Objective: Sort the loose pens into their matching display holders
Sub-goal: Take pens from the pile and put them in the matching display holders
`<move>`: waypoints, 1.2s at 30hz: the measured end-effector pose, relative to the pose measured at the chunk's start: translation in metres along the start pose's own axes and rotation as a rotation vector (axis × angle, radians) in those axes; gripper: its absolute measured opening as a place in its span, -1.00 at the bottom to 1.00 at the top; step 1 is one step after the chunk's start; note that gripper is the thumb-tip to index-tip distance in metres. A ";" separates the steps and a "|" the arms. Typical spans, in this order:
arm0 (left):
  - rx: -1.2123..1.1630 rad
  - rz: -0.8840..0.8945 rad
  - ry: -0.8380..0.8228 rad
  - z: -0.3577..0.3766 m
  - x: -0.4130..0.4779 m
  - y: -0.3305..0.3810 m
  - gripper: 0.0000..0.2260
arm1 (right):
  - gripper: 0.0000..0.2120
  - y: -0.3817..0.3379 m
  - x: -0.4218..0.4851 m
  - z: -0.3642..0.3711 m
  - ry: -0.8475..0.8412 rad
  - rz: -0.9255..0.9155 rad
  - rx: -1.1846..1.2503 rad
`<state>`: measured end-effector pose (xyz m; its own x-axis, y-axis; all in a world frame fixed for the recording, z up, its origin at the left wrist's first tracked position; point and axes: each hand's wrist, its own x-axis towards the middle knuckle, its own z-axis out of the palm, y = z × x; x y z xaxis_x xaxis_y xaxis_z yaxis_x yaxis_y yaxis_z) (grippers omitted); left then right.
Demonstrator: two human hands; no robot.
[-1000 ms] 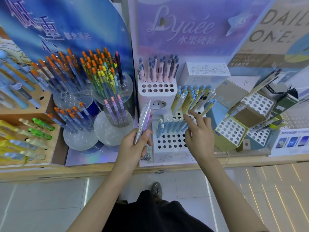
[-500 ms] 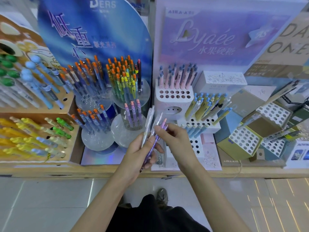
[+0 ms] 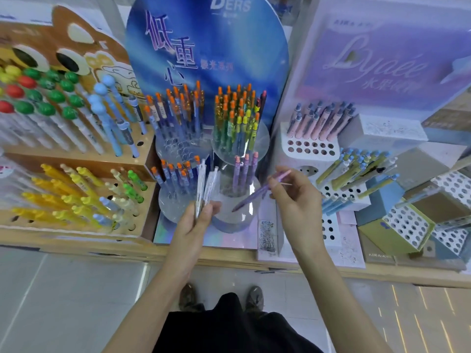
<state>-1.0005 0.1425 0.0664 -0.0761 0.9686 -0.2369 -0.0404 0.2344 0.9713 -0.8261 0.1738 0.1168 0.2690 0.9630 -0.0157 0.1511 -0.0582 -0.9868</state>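
Nearest, the left hand grips a bundle of pale, clear pens upright, fingers and thumb curled round the lower barrels, likely as a stock to draw from one at a time; the right hand pinches a purple pen between thumb and fingertips near its top end, the barrel slanting down and left so that the tip aims at the clear holder just beyond both hands; that slant looks like a lead-in to one of the holder's holes, since the purple pens standing at its back match in colour; by this judgement the step in hand is seating that pen, with the bundle not yet sorted.

The tip is blurred against the clear plastic, so whether it touches the holder or hangs above it cannot be told; the holes there barely show; the bundle is smeared too, its count and colours unclear, and the left fingers lie mostly behind it; farther back, orange-capped pens fill taller clear stands; to the right a white holder carries pink pens; to the left a wooden rack holds yellow ones; the blue board behind is cut off at the top.
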 end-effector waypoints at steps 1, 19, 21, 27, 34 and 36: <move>0.006 -0.002 0.015 -0.006 0.002 -0.001 -0.78 | -0.81 0.000 0.000 0.004 0.013 -0.050 -0.044; -0.064 0.049 -0.094 -0.048 0.024 0.019 -0.59 | -0.73 0.002 0.001 0.057 0.090 -0.418 -0.449; -0.062 0.051 -0.096 -0.049 0.025 0.020 -0.57 | -0.71 0.004 0.000 0.058 0.107 -0.405 -0.438; -0.076 0.021 -0.095 -0.052 0.029 0.023 -0.55 | -0.74 0.000 0.001 0.069 0.067 -0.459 -0.439; -0.123 0.006 -0.102 -0.055 0.028 0.025 -0.62 | -0.81 -0.006 -0.002 0.074 0.020 -0.490 -0.481; -0.117 0.013 -0.100 -0.056 0.028 0.024 -0.63 | -0.81 -0.004 -0.004 0.075 0.028 -0.491 -0.464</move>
<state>-1.0595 0.1704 0.0824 0.0220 0.9762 -0.2155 -0.1565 0.2163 0.9637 -0.8993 0.1904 0.1091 0.0884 0.8999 0.4271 0.6529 0.2715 -0.7071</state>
